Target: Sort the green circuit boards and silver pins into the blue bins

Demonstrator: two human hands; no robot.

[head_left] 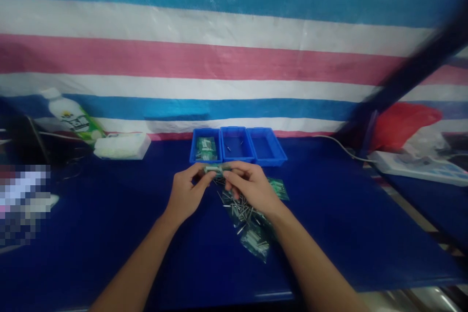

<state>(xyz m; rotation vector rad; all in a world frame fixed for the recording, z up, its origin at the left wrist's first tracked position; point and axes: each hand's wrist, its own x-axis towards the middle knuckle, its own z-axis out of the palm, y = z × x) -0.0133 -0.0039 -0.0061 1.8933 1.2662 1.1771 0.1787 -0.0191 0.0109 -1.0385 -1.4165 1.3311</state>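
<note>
My left hand point(187, 192) and my right hand point(252, 186) meet in front of the blue bins. Both pinch a small plastic bag point(213, 169) with pale pieces in it, one hand at each end. Below my right hand lies a loose pile of thin metal pins point(244, 208) on the table. A second small bag point(255, 243) of pale rods rests at the near end of the pile. Another greenish bag point(279, 188) lies just right of my right hand, partly hidden by it.
Behind my hands stand three blue bins: the left bin point(195, 132) holds filled bags, the middle bin point(234, 129) a few pins, and the right bin point(268, 146). A tissue pack point(124, 146) and a leaning bottle point(71, 114) are left; a power strip point(420, 168) and red bag point(405, 124) right.
</note>
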